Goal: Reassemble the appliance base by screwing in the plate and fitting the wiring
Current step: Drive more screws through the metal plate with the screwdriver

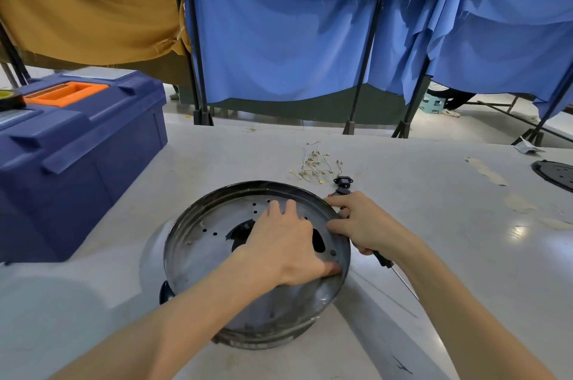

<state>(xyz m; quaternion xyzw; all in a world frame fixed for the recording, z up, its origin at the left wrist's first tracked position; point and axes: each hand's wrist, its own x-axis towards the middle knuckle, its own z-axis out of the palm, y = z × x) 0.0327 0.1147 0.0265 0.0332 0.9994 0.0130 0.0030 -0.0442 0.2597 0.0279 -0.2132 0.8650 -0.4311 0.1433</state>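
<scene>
Head view: the round appliance base [269, 327] sits on the grey surface [434, 224] with its perforated metal plate [198, 240] facing up; being round, it shows no long axis. The left hand [285, 243] lies flat on the plate with straight fingers [279, 209] and its thumb against the near rim, hiding much of the dark central opening. The right hand [362, 224] touches the rim just right of those fingers while its curled fingers grip a screwdriver [384, 261]. Most of the handle is buried in the palm. The blurred shaft slants back toward the person and to the right, its tip hard to make out. Just beyond the right fingers a black power socket [342, 182] is partly hidden, with loose terminal wires [313, 165] farther beyond. Far left of the fingers stands a blue toolbox [77, 162].
</scene>
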